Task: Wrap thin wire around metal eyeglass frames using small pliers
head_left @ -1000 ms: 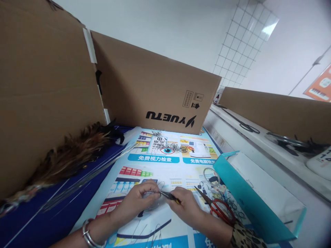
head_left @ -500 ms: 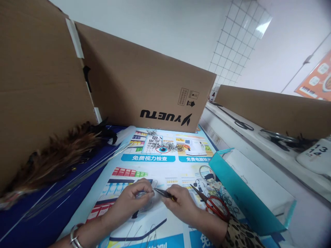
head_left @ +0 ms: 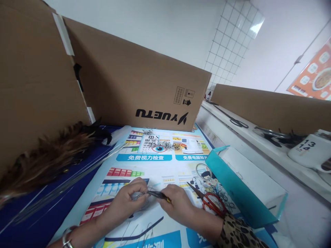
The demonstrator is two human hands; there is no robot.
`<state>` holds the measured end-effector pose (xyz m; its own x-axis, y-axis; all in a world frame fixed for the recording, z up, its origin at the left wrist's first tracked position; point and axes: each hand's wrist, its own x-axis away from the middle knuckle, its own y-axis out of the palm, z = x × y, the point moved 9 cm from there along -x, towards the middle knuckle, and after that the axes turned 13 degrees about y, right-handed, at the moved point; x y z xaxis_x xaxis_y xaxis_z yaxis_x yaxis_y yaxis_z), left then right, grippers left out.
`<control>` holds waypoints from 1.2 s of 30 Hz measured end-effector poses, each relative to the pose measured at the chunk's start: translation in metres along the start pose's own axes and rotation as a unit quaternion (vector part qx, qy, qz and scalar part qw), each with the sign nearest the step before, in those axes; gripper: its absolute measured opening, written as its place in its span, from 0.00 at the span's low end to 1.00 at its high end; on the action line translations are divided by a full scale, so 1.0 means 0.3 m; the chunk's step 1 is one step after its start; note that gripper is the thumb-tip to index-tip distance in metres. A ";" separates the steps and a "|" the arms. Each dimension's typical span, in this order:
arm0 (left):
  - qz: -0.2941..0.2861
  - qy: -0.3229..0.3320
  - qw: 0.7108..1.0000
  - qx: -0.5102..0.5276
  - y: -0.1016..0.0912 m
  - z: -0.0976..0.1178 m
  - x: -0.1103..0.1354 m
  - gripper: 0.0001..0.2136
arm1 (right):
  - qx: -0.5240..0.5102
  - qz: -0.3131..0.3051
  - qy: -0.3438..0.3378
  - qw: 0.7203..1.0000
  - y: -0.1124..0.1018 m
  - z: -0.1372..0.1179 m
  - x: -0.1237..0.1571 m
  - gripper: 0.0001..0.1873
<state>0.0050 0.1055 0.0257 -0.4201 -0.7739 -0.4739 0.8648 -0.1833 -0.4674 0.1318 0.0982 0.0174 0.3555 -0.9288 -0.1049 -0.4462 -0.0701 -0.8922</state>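
Observation:
My left hand point(head_left: 132, 197) is closed in a pinch on a thin wire piece, its fingertips meeting the pliers' jaws. In my right hand point(head_left: 178, 201) is a pair of pliers point(head_left: 157, 194) with dark jaws and a bit of yellow on the handle. The jaws point left and touch the wire at my left fingertips; the exact grip is too small to make out. Bent thin wires point(head_left: 144, 233) lie on the printed sheet point(head_left: 170, 217) below my hands. Red-handled scissors point(head_left: 212, 204) rest beside my right wrist, near a tangle of small wire pieces point(head_left: 224, 193).
A teal box point(head_left: 243, 196) with a white inside stands at right. Long straight wires point(head_left: 72, 181) and brown feathers point(head_left: 49, 156) lie on blue cloth at left. Small wire pieces point(head_left: 167, 144) lie farther back before a cardboard panel point(head_left: 134, 79). A mug point(head_left: 309, 150) stands on the right ledge.
The whole view has shifted slightly, so things sit further left. The pliers now lie closer to level, with their tips right at my left fingertips.

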 end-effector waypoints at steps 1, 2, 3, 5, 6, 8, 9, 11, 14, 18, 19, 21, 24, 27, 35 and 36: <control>0.000 0.001 1.000 -0.003 0.000 0.000 0.001 0.07 | 0.004 -0.001 -0.002 1.000 0.001 -0.001 0.000 0.06; -0.001 0.002 1.000 -0.006 0.001 -0.001 0.001 0.07 | 0.007 -0.001 -0.004 1.000 0.001 -0.002 0.000 0.07; -0.001 0.003 1.000 -0.009 0.001 -0.001 0.002 0.07 | 0.009 -0.001 -0.006 1.000 0.001 -0.004 0.001 0.07; 0.002 0.004 1.000 -0.013 0.001 -0.001 0.004 0.07 | 0.011 0.000 -0.012 1.000 0.002 -0.004 0.002 0.07; 0.003 0.004 1.000 -0.014 0.001 -0.001 0.005 0.07 | 0.013 0.002 -0.014 1.000 0.003 -0.004 0.003 0.08; 0.004 0.004 1.000 -0.013 0.000 -0.001 0.006 0.07 | 0.015 0.005 -0.018 1.000 0.005 -0.003 0.004 0.08; 0.005 0.003 1.000 -0.011 0.000 -0.001 0.007 0.07 | 0.016 0.006 -0.020 1.000 0.005 -0.002 0.004 0.08; 0.003 0.002 1.000 -0.005 0.001 -0.003 0.006 0.07 | 0.013 0.006 -0.024 1.000 0.008 -0.003 0.003 0.08; 0.000 -0.002 1.000 0.008 0.004 -0.009 0.005 0.07 | 0.003 0.007 -0.028 1.000 0.008 -0.001 0.000 0.08; -0.003 -0.006 0.999 0.041 0.012 -0.015 0.005 0.07 | -0.026 -0.003 -0.032 0.999 0.003 -0.001 -0.006 0.09; -0.005 -0.005 0.999 0.052 0.015 -0.015 0.005 0.07 | -0.035 -0.012 -0.034 0.999 0.002 -0.001 -0.008 0.10; -0.008 0.002 0.997 0.075 0.018 -0.011 0.003 0.08 | -0.052 -0.030 -0.037 0.998 0.001 -0.003 -0.013 0.10; -0.004 0.009 0.996 0.092 0.014 -0.005 -0.002 0.07 | -0.073 -0.050 -0.035 0.995 0.002 -0.001 -0.020 0.10; 0.012 0.013 0.996 0.086 0.002 0.002 -0.003 0.05 | -0.099 -0.051 -0.022 0.994 0.002 0.006 -0.024 0.09; 0.004 -0.015 1.000 -0.011 0.000 -0.043 -0.010 0.03 | -0.168 -0.058 0.089 0.980 0.000 0.081 -0.052 0.14; -0.001 -0.015 1.000 -0.023 0.004 -0.047 -0.015 0.03 | -0.169 -0.064 0.094 0.979 0.001 0.083 -0.055 0.15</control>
<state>0.0041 0.1173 0.0168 -0.4135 -0.7915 -0.4500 0.8495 -0.1575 -0.5036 0.1462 0.1224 0.0080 0.2832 -0.9529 0.1087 -0.6661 -0.2770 -0.6926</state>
